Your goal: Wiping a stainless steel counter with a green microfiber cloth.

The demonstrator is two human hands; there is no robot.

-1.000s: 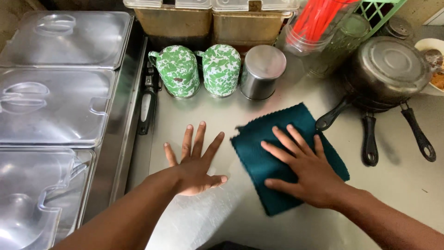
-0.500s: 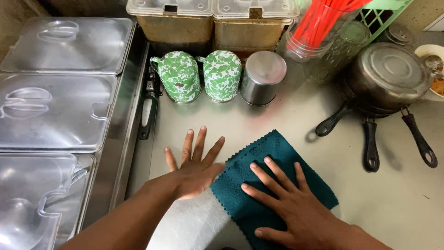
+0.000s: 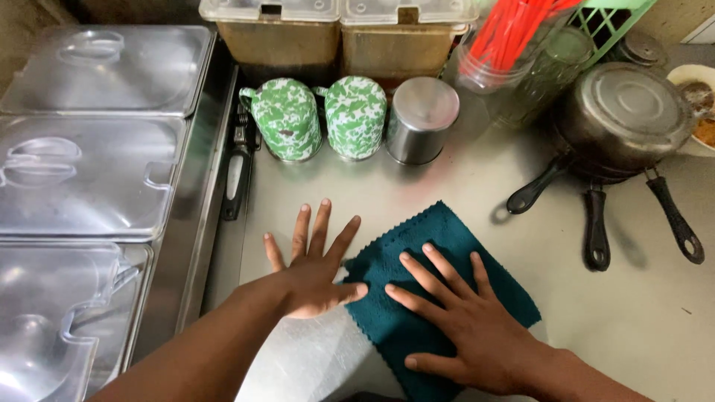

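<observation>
A dark teal cloth lies flat on the steel counter. My right hand presses flat on the cloth with its fingers spread. My left hand rests palm down on the bare counter just left of the cloth, fingers apart, its thumb touching the cloth's left edge. Neither hand grips anything.
Two upturned green-and-white enamel mugs and a steel cup stand behind the hands. Stacked black-handled pans sit at right. Lidded steel food wells line the left. Plastic tubs and red straws stand at the back.
My right hand has slid the cloth toward me and to the left across the counter, up against my left hand. The left hand has barely moved.
</observation>
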